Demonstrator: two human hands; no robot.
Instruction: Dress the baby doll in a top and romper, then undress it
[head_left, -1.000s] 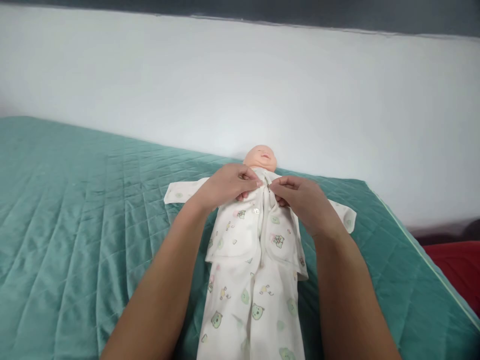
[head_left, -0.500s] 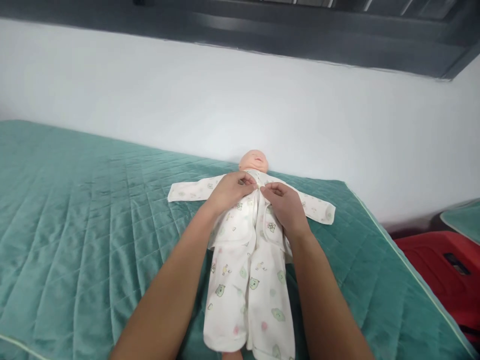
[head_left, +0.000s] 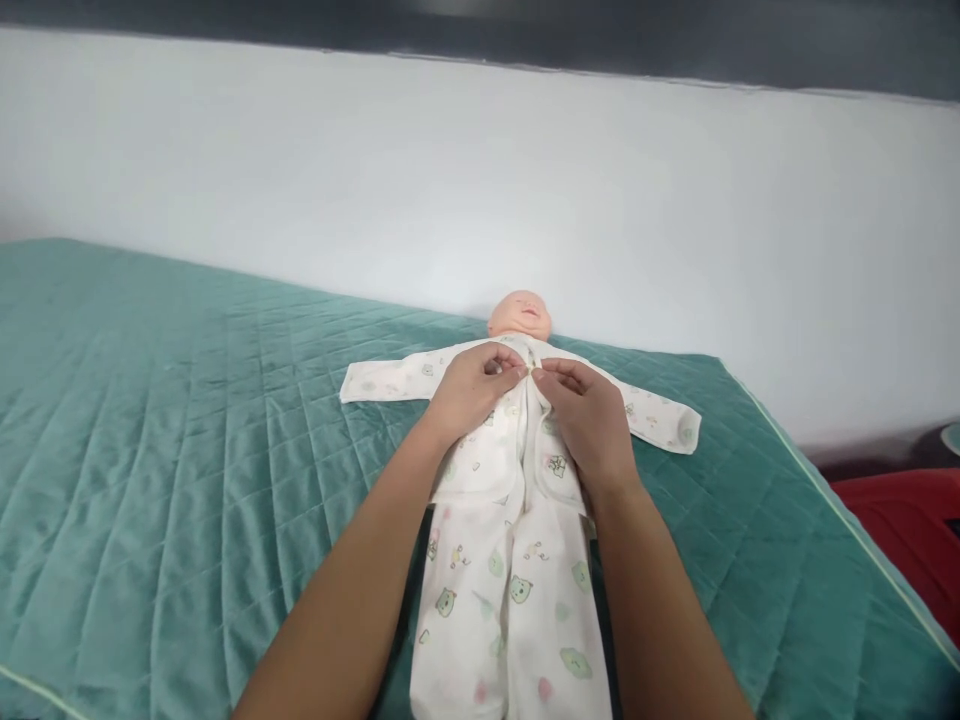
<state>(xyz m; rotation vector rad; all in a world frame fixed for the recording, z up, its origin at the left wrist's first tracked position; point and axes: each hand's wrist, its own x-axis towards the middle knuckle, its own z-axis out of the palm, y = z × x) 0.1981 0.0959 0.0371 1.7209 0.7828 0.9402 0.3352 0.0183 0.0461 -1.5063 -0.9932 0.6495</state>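
Note:
A baby doll [head_left: 520, 314] lies on its back, dressed in a white printed jacket [head_left: 474, 462] and matching pants [head_left: 469, 610]. Both sleeves stretch out sideways. At the chest, my left hand [head_left: 481, 382] pinches the jacket's front edge between thumb and fingers. Opposite it, my right hand [head_left: 581, 400] pinches the other front edge, the fingertips of both hands almost meeting just below the collar. Lower down, the two front edges hang apart. Any fastener between my fingertips is too small to make out.
Under the doll spreads a green quilted cover [head_left: 187, 450], its piped edge running down the right side. A white wall [head_left: 375, 180] rises right behind the doll's head. Beyond the cover's right edge stands a red plastic object [head_left: 900, 530].
The view has tilted and shifted slightly, so the doll sits a little further right in the picture. Both hands keep their pinch at the jacket's upper front.

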